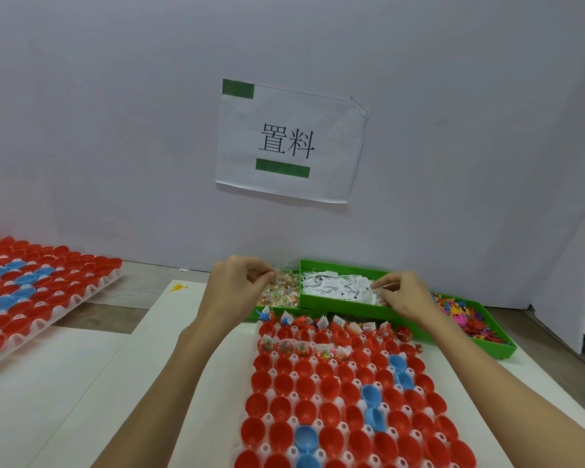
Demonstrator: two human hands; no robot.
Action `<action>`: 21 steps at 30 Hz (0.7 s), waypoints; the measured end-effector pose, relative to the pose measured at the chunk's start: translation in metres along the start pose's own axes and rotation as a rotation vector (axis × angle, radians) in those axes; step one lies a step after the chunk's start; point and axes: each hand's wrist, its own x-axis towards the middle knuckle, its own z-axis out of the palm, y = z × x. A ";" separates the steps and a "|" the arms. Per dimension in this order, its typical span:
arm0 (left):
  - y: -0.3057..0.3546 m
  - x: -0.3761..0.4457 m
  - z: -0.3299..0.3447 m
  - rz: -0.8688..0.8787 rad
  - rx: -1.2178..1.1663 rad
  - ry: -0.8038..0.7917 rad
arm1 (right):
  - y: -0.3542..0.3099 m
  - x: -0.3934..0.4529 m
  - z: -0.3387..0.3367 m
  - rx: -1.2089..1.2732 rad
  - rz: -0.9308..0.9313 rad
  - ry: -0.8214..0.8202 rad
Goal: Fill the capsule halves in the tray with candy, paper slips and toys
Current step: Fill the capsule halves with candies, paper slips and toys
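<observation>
A candy packet [279, 272] is pinched by the left hand [237, 285]; a paper slip [377, 293] is pinched by the right hand [406, 295]. The capsule halves [335, 383] lie directly nearward, below both grips.

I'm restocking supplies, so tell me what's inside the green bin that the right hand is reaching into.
The green bin holds a loose heap of white paper slips with dark print. The right hand pinches slips at its near right corner, covering that part. The bin's floor is hidden.

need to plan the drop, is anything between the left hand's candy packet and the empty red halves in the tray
Nothing visible blocks it. The left hand pinches a candy packet above the candy bin; the open red capsule halves lie uncovered below, nearer the person.
</observation>
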 end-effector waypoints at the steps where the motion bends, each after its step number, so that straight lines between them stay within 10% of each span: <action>1: 0.001 0.000 0.000 -0.003 -0.008 -0.008 | 0.002 -0.001 0.000 -0.012 -0.006 0.037; 11: 0.042 -0.009 0.011 -0.206 -0.559 -0.235 | -0.007 -0.048 -0.013 0.321 -0.111 0.289; 21: 0.080 -0.035 0.029 -0.076 -0.707 -0.497 | -0.027 -0.140 -0.019 0.516 -0.287 0.118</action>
